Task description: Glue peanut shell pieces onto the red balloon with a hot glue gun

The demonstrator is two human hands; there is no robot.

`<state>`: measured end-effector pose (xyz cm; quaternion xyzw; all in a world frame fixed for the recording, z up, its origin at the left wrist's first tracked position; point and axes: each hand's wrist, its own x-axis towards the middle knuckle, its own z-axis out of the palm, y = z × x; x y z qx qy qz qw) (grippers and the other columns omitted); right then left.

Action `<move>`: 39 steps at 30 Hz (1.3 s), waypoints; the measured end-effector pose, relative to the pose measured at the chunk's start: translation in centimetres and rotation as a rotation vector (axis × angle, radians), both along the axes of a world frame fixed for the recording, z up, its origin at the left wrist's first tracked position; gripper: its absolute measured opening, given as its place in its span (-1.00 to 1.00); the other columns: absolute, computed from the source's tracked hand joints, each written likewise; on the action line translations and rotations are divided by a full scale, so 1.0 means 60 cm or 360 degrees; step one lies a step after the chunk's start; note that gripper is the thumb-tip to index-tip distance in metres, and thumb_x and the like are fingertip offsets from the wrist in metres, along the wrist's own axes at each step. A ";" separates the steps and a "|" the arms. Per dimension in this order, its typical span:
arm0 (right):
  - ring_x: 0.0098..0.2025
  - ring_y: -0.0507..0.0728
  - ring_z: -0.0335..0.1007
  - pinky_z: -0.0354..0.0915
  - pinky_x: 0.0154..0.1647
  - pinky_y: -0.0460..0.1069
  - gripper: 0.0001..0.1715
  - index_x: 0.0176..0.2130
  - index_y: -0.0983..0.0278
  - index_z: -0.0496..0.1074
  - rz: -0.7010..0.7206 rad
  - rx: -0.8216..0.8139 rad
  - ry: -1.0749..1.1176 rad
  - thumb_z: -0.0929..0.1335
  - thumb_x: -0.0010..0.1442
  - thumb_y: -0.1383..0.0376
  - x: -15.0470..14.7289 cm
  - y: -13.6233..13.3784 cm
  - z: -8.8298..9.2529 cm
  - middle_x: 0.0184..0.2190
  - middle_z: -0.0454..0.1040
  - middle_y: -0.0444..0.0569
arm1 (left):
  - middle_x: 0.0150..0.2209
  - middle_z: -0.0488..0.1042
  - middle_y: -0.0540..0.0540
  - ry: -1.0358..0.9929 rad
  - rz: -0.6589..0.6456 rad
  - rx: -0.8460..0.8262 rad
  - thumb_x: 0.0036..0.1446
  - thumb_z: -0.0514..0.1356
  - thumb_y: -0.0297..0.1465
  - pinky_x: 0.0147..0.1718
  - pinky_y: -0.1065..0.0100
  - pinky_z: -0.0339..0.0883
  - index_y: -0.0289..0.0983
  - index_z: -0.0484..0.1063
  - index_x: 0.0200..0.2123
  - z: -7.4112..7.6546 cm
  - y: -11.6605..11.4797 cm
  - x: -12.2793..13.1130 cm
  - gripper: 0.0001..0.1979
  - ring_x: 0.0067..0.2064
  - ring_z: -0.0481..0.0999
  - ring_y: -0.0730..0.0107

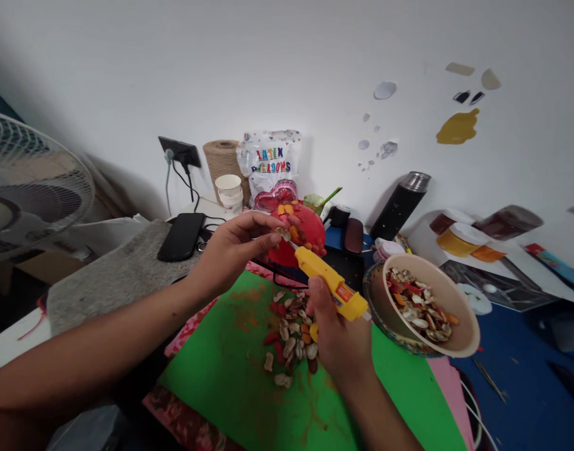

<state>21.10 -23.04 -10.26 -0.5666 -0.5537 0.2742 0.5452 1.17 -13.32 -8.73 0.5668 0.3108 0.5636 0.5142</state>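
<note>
My right hand grips a yellow glue gun, its nozzle pointing up-left. My left hand pinches a small piece of shell right at the nozzle tip. Just behind stands a red round object with orange and brown bits stuck on it. Below my hands, a pile of nut shells and coloured pieces lies on a green sheet. A beige bowl of more shells sits to the right of the glue gun.
A fan stands at the left. Along the wall are a black phone, a twine roll, paper cups, a balloon bag, a black flask and lidded jars. A blue surface lies at the right.
</note>
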 end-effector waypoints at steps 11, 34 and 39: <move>-0.53 0.10 0.25 0.17 -0.52 -0.01 -0.25 -0.48 0.16 0.47 0.0019 -0.0007 0.0015 0.38 0.48 -0.30 0.000 0.001 0.002 -0.62 0.28 -0.18 | -0.18 0.77 -0.11 0.0011 0.0010 -0.0020 0.20 0.64 -0.25 -0.33 0.41 0.54 -0.17 0.80 -0.12 -0.001 -0.001 0.002 -0.77 -0.26 0.66 0.36; -0.52 0.11 0.27 0.28 -0.45 0.00 -0.24 -0.52 0.15 0.40 0.0005 0.0037 0.0119 0.41 0.44 -0.31 -0.001 0.007 -0.006 -0.63 0.29 -0.18 | -0.11 0.80 -0.15 0.0079 0.0028 0.0003 0.19 0.64 -0.19 -0.29 0.37 0.57 -0.15 0.81 -0.12 0.002 0.000 0.003 -0.74 -0.20 0.70 0.29; -0.52 0.12 0.29 0.29 -0.45 0.00 -0.26 -0.52 0.15 0.45 -0.0013 0.0031 0.0100 0.41 0.46 -0.28 0.000 0.006 -0.004 -0.64 0.27 -0.19 | -0.11 0.80 -0.14 0.0036 0.0011 -0.0031 0.15 0.66 -0.19 -0.34 0.42 0.55 -0.16 0.82 -0.14 0.003 -0.001 0.005 -0.72 -0.28 0.66 0.37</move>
